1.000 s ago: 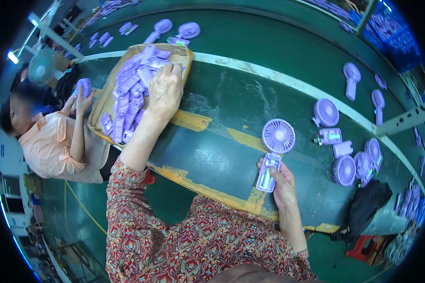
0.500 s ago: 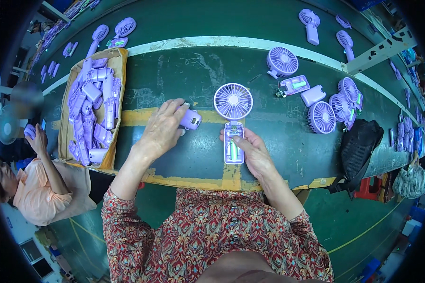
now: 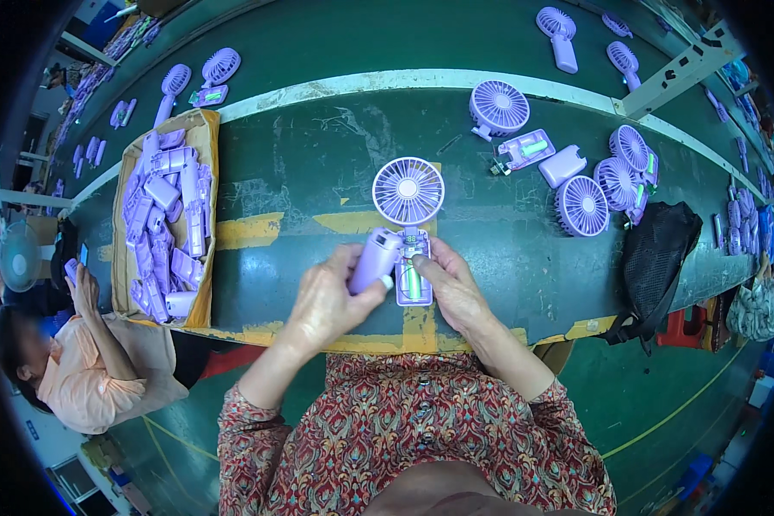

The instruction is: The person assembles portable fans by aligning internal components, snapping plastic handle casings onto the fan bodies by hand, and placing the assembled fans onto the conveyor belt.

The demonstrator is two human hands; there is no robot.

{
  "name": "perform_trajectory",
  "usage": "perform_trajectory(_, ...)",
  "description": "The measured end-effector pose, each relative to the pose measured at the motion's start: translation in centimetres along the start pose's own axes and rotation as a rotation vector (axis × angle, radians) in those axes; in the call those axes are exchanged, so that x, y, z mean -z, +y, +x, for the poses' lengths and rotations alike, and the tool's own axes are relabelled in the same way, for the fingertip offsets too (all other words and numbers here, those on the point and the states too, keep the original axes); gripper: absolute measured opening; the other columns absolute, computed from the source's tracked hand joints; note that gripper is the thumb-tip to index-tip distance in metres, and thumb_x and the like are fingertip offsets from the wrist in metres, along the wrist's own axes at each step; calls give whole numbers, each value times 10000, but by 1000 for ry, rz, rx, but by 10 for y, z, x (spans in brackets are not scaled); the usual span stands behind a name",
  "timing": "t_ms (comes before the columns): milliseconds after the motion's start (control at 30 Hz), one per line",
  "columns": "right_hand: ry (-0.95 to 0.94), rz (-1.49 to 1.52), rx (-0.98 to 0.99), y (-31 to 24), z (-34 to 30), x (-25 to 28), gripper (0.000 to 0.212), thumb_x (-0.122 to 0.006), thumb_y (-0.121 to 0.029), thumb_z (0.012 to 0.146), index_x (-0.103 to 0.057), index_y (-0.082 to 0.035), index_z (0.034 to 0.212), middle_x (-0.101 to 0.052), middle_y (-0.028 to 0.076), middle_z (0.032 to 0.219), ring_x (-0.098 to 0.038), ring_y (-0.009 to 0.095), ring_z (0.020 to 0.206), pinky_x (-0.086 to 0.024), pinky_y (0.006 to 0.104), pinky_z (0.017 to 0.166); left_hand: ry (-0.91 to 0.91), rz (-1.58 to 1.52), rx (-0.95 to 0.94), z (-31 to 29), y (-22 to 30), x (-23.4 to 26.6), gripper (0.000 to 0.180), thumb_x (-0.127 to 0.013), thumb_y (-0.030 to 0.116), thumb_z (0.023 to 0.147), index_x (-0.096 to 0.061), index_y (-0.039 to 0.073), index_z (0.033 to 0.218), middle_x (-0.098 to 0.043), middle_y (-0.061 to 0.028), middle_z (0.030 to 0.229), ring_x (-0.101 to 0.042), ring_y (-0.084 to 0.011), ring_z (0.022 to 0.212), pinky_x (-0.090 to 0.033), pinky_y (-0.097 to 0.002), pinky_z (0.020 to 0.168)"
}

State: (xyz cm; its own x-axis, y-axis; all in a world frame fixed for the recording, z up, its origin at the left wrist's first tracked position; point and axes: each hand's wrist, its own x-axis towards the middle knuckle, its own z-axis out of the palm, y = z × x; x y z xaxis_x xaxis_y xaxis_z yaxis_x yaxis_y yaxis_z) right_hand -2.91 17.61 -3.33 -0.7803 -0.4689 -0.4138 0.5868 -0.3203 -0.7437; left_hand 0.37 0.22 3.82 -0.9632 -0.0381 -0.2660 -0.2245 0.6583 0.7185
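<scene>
Head view. L hand (image 3: 328, 301), fingers closed around a lilac handle shell (image 3: 373, 261), holds it tilted at the L edge of the open handle (image 3: 414, 298) of a lilac hand fan (image 3: 408, 191); contact btwn the two: cannot tell. R hand (image 3: 457, 291), fingers gripping the handle's R side, thumb nr the green batt. (image 3: 414, 280) inside. Fan is at approx. mid-bench (image 3: 318, 185), round head away from the person. L: carton (image 3: 203, 297) w/ many lilac housing parts (image 3: 163, 224). R: lilac fans (image 3: 583, 206) & a black bag (image 3: 658, 258). Far L: co-worker (image 3: 95, 370), peach shirt.
</scene>
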Motion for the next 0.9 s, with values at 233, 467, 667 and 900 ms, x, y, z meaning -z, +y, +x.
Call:
perform_trajectory(233, -24, -27, 22, -2, -3, -3, 346, -452, -75, 916, -439, -7, 1255, -552, 70, 1115, -514, 111, 1008, -410, 259, 897, 35, 49, -111, -2, 10, -29, 605, -640, 224, 746, -438, -122, 1199, -619, -300, 908, -647, -399, 780, -532, -431, 701)
perform_trajectory(467, -109, 180, -41, -7, -9, -4, 447, -402, -86, 904, -344, -20, 1342, -480, 84, 1199, -479, 151, 1084, -386, 311, 951, 81, 130, -130, -2, 10, -34, 602, -643, 232, 752, -445, -138, 1183, -619, -301, 832, -647, -399, 698, -533, -436, 622)
perform_trajectory(667, -169, 168, -58, -14, -11, -8, 499, -393, -110, 874, -308, -32, 1359, -465, 89, 1218, -470, 172, 1107, -374, 332, 968, 145, 205, -151, -6, 12, -36, 589, -647, 221, 748, -464, -144, 1172, -625, -264, 742, -654, -353, 633, -530, -402, 563)
perform_trajectory(900, -174, 142, -62, -10, -9, -7, 500, -394, -105, 874, -309, -31, 1362, -459, 82, 1224, -448, 163, 1123, -349, 323, 985, 185, 203, -149, -8, 10, -40, 576, -641, 197, 749, -470, -150, 1176, -634, -235, 687, -668, -314, 627, -530, -369, 567)
